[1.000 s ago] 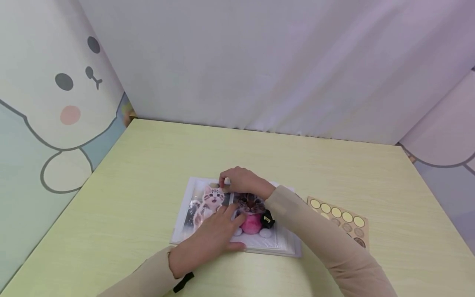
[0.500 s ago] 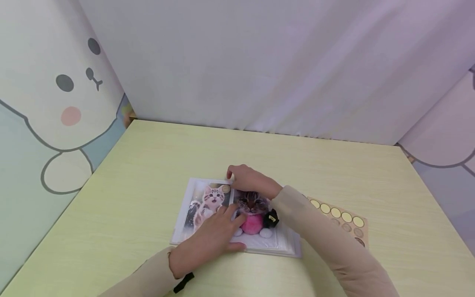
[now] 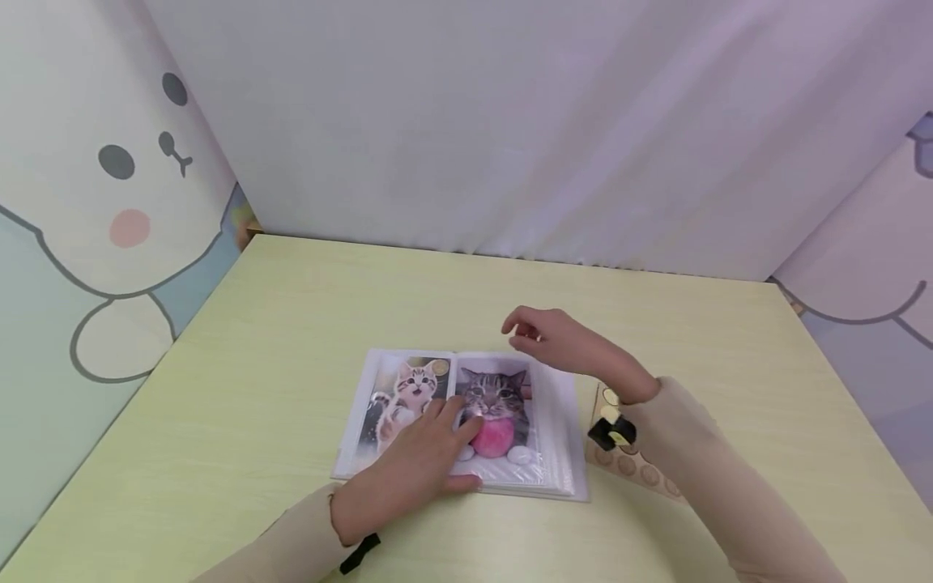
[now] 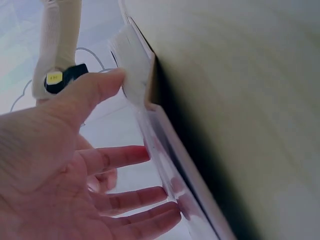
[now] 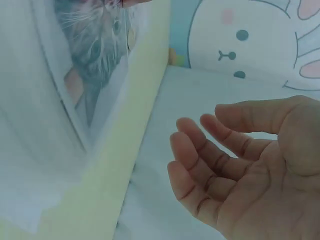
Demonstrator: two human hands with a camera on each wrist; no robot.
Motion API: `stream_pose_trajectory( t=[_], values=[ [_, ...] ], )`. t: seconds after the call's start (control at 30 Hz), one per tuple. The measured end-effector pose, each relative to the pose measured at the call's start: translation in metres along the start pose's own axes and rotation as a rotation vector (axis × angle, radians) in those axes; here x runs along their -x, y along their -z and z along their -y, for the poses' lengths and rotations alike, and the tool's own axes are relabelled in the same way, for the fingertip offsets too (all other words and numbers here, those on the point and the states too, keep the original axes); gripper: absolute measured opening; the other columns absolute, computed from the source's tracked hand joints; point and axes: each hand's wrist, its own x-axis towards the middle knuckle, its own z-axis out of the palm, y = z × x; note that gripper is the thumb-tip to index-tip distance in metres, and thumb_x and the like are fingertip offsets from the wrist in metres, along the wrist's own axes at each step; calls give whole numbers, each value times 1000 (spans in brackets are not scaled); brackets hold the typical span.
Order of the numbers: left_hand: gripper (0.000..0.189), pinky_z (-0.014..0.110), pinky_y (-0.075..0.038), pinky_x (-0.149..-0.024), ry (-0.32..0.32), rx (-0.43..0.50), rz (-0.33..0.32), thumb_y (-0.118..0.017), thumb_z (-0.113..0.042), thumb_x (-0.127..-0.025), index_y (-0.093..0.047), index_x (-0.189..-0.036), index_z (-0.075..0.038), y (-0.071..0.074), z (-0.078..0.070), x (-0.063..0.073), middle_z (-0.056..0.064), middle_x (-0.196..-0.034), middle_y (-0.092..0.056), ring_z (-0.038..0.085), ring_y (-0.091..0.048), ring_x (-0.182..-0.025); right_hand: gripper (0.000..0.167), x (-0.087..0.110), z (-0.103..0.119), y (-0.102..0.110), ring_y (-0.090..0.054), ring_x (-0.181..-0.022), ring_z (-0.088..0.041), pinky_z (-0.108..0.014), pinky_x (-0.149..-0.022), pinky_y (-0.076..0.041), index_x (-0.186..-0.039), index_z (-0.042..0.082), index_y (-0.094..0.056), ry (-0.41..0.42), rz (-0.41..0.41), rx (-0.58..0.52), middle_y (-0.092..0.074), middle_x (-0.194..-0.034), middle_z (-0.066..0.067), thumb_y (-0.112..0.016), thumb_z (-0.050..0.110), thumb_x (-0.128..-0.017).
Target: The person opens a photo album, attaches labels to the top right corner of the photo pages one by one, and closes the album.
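A photo album [image 3: 560, 421] lies spread on the table. A kitten photo [image 3: 414, 390] fills its left page, with a small round tan sticker [image 3: 440, 368] at the photo's top right corner. The right page has a cat photo [image 3: 497, 397] with a pink ball. My left hand [image 3: 414, 465] rests across the lower middle of the album, thumb near the front edge; the left wrist view shows its fairly straight fingers against the pages. Above the album's top right corner hovers my right hand [image 3: 561, 338]. In the right wrist view, its loosely bent fingers [image 5: 187, 150] hold nothing.
To the right of the album lies a tan sheet of round stickers [image 3: 636, 468], partly covered by the right sleeve [image 3: 692, 445]. A pale curtain [image 3: 466, 129] hangs behind the table [image 3: 313, 300]. Cartoon-printed panels [image 3: 124, 324] stand at both sides.
My right hand has lifted off the album's top and moved right, uncovering the round sticker on the kitten photo and the cat photo. My left hand stays in place.
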Motion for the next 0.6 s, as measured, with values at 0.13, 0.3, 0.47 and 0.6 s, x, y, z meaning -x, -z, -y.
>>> stream_pose_trajectory(
  t=[0.13, 0.3, 0.47, 0.6],
  values=[
    [67, 38, -54, -83, -5, 5, -8, -67, -55, -75, -52, -126, -15, -1, 0, -1, 15, -125, -49, 28, -51, -108, 20, 32, -15, 6, -55, -79, -13, -29, -69, -48, -113, 6, -57, 23, -63, 21, -63, -90, -8, -50, 13, -95],
    [65, 37, -54, -81, -20, -13, -27, -67, -55, -74, -53, -123, -14, -2, 0, -2, 15, -122, -50, 28, -52, -105, 20, 72, -33, 6, -55, -82, -12, -33, -75, -50, -111, 4, -59, -20, -147, 75, -62, -90, -1, -55, 10, -92],
    [63, 36, -54, -78, -22, -45, -24, -67, -56, -74, -55, -120, -15, 0, -2, -3, 15, -120, -51, 27, -52, -102, 24, 105, -49, 3, -55, -81, -10, -38, -76, -52, -111, 1, -60, -56, -206, 141, -61, -90, 3, -60, 6, -88],
    [62, 36, -55, -76, -23, -60, -9, -67, -56, -73, -55, -118, -15, 2, -2, -4, 14, -119, -51, 27, -52, -101, 24, 126, -62, 0, -55, -80, -8, -33, -72, -52, -110, 0, -61, -98, -236, 165, -61, -91, 3, -62, 4, -86]
  ],
)
